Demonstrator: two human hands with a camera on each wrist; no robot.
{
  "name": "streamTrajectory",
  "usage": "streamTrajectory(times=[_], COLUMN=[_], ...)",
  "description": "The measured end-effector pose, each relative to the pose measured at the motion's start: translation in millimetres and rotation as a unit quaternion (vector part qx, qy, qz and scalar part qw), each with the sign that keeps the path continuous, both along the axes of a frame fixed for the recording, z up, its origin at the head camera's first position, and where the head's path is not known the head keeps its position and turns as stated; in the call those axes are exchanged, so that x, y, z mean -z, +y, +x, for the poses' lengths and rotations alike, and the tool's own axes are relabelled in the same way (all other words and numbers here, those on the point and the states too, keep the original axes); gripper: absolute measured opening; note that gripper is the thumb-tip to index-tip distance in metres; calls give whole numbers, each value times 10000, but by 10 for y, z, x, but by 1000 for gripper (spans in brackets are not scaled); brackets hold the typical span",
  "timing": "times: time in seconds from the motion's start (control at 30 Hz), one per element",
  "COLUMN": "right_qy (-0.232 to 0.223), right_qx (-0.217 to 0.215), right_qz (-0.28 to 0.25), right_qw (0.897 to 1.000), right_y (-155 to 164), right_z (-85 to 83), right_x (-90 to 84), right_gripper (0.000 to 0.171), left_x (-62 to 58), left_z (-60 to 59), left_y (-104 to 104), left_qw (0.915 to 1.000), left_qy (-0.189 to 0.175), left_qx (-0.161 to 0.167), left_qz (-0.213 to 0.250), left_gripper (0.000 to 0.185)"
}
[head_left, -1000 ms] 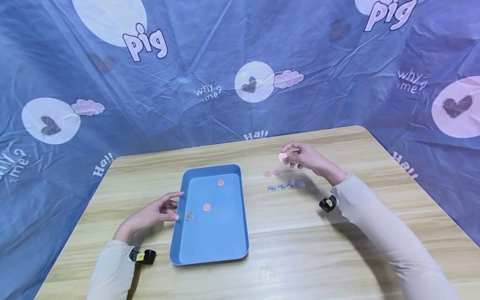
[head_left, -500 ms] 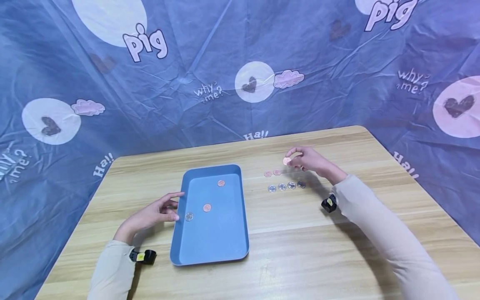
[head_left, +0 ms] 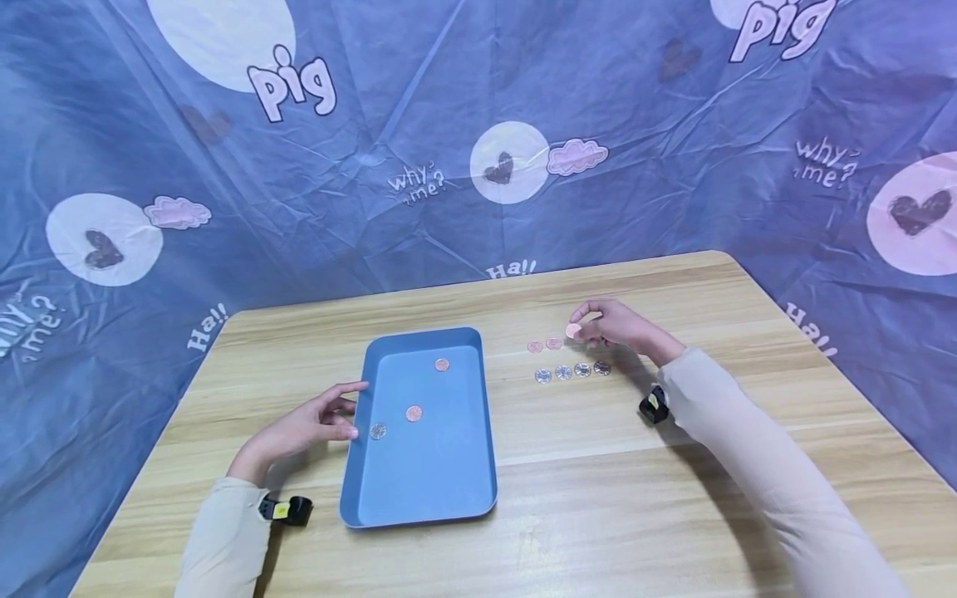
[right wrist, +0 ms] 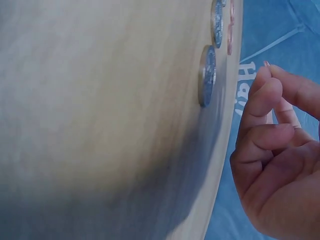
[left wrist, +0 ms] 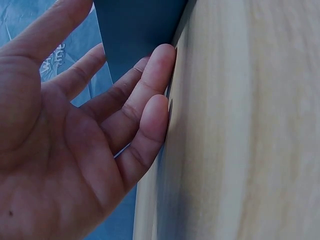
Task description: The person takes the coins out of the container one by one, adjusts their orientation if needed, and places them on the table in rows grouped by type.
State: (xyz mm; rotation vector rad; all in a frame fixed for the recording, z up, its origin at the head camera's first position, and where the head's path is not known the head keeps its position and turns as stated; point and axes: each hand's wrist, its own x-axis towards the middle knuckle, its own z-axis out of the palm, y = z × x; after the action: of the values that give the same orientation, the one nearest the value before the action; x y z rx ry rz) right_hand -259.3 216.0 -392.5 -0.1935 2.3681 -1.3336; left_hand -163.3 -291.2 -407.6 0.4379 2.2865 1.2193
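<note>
My right hand pinches a copper coin just above the wooden table, at the right end of a short row of two copper coins. In front of that row lie several silver coins; the nearest silver coin shows in the right wrist view beside my curled fingers. My left hand rests open against the left rim of the blue tray, fingers straight along its wall. The tray holds two copper coins and one silver coin.
A blue printed cloth hangs behind and around the table. Bare wood lies in front of the tray and at the table's right side.
My right hand has come down and slightly right with the copper coin, from above the table to just beside the copper row. The left hand and tray have not moved.
</note>
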Motion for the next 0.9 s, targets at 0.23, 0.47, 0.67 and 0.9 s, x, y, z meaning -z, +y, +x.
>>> streamTrajectory(times=[0.23,0.47,0.67,0.9], right_qy=[-88,-253,-250,-176], right_qx=[-23,9,-46,-119], right_qz=[378,609,695,806], right_qw=[9992,9978,9973,9965], right_y=[6,-49,-72,-111], right_z=[-55,-59,-76,-72], right_x=[77,91,108,79], right_gripper=[34,32,30,28], left_x=[-14,-18,-33,-36], left_z=[-1,0,0,-1], left_y=[-20,-15,-24,-19], left_qw=[9999,9999,9999,9999], left_qy=[36,-51,70,66], left_qx=[86,3,121,97], left_qz=[-51,-95,-60,-55], left_gripper=[75,74,75,75])
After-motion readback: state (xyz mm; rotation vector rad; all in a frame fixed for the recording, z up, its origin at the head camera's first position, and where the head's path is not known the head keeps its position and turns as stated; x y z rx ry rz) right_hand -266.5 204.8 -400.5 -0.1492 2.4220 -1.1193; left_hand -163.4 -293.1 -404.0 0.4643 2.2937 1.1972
